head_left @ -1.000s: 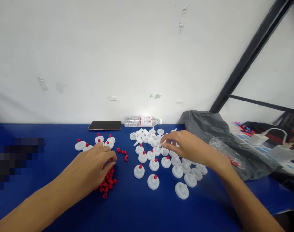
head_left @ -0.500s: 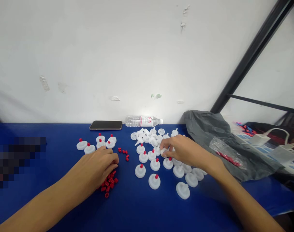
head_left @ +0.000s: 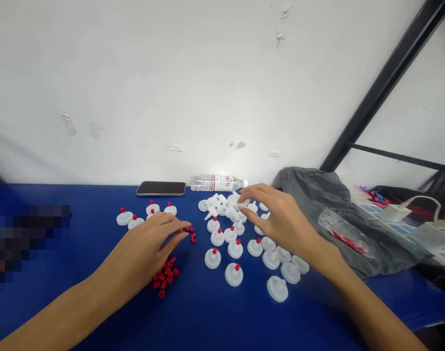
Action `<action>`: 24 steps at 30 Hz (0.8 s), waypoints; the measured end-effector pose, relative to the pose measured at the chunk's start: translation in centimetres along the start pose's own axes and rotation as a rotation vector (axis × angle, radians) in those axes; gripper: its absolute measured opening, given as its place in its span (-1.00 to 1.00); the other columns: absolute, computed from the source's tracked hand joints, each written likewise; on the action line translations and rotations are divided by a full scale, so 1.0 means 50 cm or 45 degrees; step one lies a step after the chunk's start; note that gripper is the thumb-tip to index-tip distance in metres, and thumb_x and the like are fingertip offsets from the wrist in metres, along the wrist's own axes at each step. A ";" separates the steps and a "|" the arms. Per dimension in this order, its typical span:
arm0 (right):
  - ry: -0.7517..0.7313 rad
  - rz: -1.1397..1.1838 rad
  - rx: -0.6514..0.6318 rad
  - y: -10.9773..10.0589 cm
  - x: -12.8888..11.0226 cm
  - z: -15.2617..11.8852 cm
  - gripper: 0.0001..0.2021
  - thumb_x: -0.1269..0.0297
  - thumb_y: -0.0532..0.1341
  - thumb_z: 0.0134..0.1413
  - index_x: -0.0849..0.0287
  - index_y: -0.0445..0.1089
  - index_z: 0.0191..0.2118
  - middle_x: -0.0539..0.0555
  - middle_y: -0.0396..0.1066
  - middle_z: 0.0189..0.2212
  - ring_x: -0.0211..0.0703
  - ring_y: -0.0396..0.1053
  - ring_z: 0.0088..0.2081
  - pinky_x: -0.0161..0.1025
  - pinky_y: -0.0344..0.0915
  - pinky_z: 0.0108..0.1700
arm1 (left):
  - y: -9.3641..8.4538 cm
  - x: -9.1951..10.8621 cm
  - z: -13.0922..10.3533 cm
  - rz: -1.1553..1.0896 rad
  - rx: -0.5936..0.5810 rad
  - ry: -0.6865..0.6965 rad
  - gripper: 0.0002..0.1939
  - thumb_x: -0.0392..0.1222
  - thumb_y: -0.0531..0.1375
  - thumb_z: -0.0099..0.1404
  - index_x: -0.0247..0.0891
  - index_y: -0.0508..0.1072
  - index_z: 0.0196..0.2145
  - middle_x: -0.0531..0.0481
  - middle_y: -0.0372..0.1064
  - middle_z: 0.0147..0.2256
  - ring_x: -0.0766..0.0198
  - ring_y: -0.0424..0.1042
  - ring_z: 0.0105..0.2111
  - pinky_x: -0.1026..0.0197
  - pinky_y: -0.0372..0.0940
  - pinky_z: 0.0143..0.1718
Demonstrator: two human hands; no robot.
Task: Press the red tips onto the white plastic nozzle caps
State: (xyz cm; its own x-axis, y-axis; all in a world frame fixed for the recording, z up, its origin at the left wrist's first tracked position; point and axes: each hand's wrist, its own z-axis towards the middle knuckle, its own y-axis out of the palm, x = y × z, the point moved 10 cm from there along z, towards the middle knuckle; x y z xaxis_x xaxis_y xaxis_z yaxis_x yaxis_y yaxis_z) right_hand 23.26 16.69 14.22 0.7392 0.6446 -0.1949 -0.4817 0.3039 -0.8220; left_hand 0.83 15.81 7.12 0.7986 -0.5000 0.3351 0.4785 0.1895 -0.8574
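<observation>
Red caps [head_left: 192, 240] lie beside the left hand [head_left: 149, 243], white pieces [head_left: 223, 200] by the right hand [head_left: 283, 219], both grips' states unclear.

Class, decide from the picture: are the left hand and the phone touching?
Apart. The head view shows it: blue tabletop and red-tipped white discs lie between the left hand and the phone.

So along the back of the table [head_left: 215, 317], by the wall [head_left: 171, 87], there's a phone [head_left: 161, 188] left of a bottle [head_left: 222, 183]. Left hand [head_left: 149, 239] is over by the cap pile [head_left: 169, 276], a few capped discs [head_left: 124, 218] behind it. More capped discs sit mid-table, bare discs [head_left: 277, 288] to their right. Right hand [head_left: 281, 219] is at the disc heap [head_left: 217, 204], in front of the bottle. Far right's a bag [head_left: 303, 190] with a pouch [head_left: 345, 231] on it.
</observation>
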 end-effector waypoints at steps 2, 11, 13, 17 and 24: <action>-0.209 0.053 0.150 -0.006 -0.051 -0.008 -0.93 0.35 0.26 0.44 0.09 0.51 -0.08 0.15 0.58 0.09 0.05 0.56 0.09 -0.03 0.51 0.03 | -0.017 0.007 0.000 -0.128 0.039 -0.038 -0.56 0.17 0.04 0.56 -0.03 0.67 -0.02 0.00 0.64 -0.20 0.20 0.51 -0.34 0.20 0.35 -0.34; -0.575 0.183 0.058 0.053 -0.164 -0.050 -0.95 0.38 0.25 0.47 0.13 0.42 -0.03 0.11 0.62 0.03 -0.08 0.59 0.06 -0.10 0.49 0.12 | -0.026 0.014 -0.007 -0.899 0.051 -0.339 -0.69 0.18 0.35 0.35 -0.10 0.69 -0.23 0.04 0.70 -0.32 0.16 0.68 -0.30 0.26 0.52 -0.28; -0.571 0.186 0.028 0.063 -0.164 -0.052 -0.94 0.38 0.23 0.48 0.12 0.42 -0.02 0.11 0.61 0.04 -0.10 0.60 0.04 -0.12 0.51 0.09 | -0.022 0.019 -0.007 -0.957 0.026 -0.352 -0.70 0.17 0.37 0.33 -0.09 0.70 -0.22 0.03 0.70 -0.34 0.18 0.69 -0.30 0.29 0.52 -0.30; -0.581 0.173 0.022 0.070 -0.162 -0.052 -0.94 0.35 0.22 0.49 0.11 0.43 -0.02 0.12 0.60 0.04 -0.12 0.60 0.02 -0.13 0.51 0.08 | -0.020 0.027 -0.008 -1.016 0.012 -0.341 -0.75 0.13 0.39 0.32 -0.07 0.72 -0.26 0.04 0.72 -0.34 0.19 0.69 -0.31 0.32 0.54 -0.29; -0.652 0.173 0.144 0.053 -0.168 -0.059 -0.95 0.39 0.26 0.46 0.17 0.46 -0.05 0.17 0.62 -0.01 -0.10 0.62 -0.02 -0.13 0.54 0.06 | -0.003 0.027 -0.013 -1.149 -0.070 -0.375 -0.83 0.04 0.45 0.29 -0.03 0.75 -0.23 0.06 0.71 -0.36 0.25 0.66 -0.35 0.36 0.53 -0.32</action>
State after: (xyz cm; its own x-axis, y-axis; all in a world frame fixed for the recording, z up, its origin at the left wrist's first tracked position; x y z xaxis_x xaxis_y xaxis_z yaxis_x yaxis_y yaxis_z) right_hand 17.18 10.01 12.10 0.3568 0.9341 0.0135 -0.6252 0.2495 -0.7395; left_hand 1.60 14.57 7.45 0.1995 -0.2036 0.9585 0.9479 -0.2080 -0.2414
